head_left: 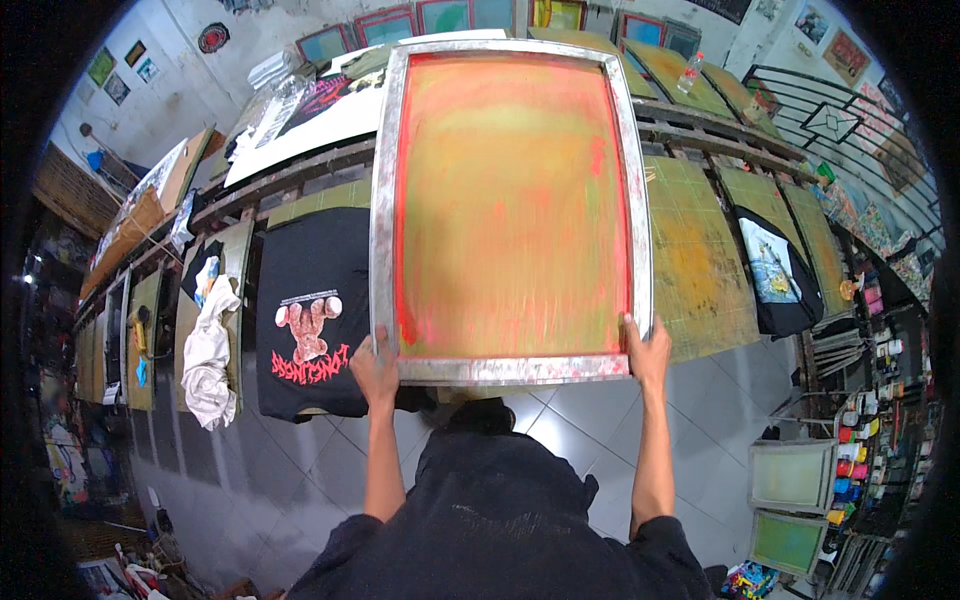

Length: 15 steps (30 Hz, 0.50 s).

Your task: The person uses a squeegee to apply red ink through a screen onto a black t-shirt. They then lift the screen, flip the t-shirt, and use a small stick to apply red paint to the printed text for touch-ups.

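Both my arms reach forward, holding a large screen printing frame (515,200) by its near corners. Its pale metal border is smeared, and the mesh inside is yellow-green with red ink streaks. My left hand (376,370) grips the near left corner, fingers wrapped round the edge. At the near right corner my right hand (648,354) is closed in the same way. Left of the frame, a black T-shirt (315,250) with a printed bear and red lettering lies on a board. The screen hides whatever lies beneath it.
Long printing tables with yellowish boards (700,250) run across in front. A white crumpled cloth (210,350) hangs at the left, a folded black shirt (780,270) lies at the right. Two small screens (790,475) lean near shelved ink pots. A plastic bottle (690,72) stands farther back.
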Each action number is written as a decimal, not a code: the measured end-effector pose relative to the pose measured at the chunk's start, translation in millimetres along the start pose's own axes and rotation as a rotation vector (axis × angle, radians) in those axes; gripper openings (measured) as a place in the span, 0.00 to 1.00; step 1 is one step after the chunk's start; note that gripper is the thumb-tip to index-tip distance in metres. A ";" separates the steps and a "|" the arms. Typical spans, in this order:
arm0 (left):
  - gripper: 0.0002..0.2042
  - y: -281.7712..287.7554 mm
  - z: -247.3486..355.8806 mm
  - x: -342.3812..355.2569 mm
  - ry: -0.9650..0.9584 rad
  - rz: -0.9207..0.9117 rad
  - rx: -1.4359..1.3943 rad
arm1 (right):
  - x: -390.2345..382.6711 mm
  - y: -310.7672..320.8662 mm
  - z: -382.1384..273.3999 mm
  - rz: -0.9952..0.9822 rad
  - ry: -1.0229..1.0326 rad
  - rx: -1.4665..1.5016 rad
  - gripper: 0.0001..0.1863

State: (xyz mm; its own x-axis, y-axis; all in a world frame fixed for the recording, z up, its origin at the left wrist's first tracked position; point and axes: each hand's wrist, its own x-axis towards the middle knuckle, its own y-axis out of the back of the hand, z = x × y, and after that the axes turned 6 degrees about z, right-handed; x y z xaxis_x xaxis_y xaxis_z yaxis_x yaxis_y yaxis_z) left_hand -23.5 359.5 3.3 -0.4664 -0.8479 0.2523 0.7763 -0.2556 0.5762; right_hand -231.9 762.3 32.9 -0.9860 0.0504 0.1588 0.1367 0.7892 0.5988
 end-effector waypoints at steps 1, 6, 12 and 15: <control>0.35 -16.0 7.5 8.4 0.001 -0.009 -0.009 | 17.2 -6.1 16.1 0.023 0.023 -0.039 0.27; 0.37 -56.1 4.8 36.0 0.074 -0.025 0.057 | 61.1 -31.9 2.3 -0.043 -0.007 0.022 0.29; 0.36 -98.7 -10.7 48.3 0.117 -0.030 0.034 | 103.0 -55.4 19.5 -0.075 0.025 -0.046 0.31; 0.36 -107.7 -15.6 48.6 0.138 -0.019 0.077 | 113.9 -66.7 27.1 -0.102 -0.003 -0.079 0.34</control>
State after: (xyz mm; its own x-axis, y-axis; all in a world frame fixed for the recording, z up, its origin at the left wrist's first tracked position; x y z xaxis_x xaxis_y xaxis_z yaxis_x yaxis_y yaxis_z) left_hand -123.2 338.5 -58.6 -0.4136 -0.9005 0.1343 0.7307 -0.2403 0.6391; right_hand -355.9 732.0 -10.2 -0.9955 -0.0254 0.0914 0.0428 0.7394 0.6719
